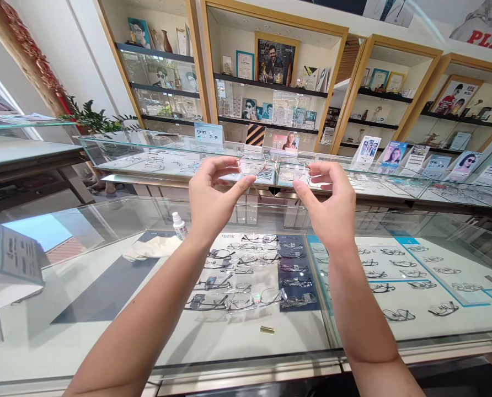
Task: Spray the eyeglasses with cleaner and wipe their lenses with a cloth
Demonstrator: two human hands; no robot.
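Thin-rimmed eyeglasses are held up above the glass display case, their lenses facing me. My left hand pinches the left side of the frame between thumb and fingers. On the opposite side, my right hand grips the frame in the same way. Below my arms, several rows of spectacles lie inside the case. A white spray bottle stands beside a cream cloth, left of the rows.
The near glass case spans the front. Another glass counter with upright cards crosses behind it. A folded leaflet stands at the left. Wooden-framed shelves line the back wall, and a plant is at the back left.
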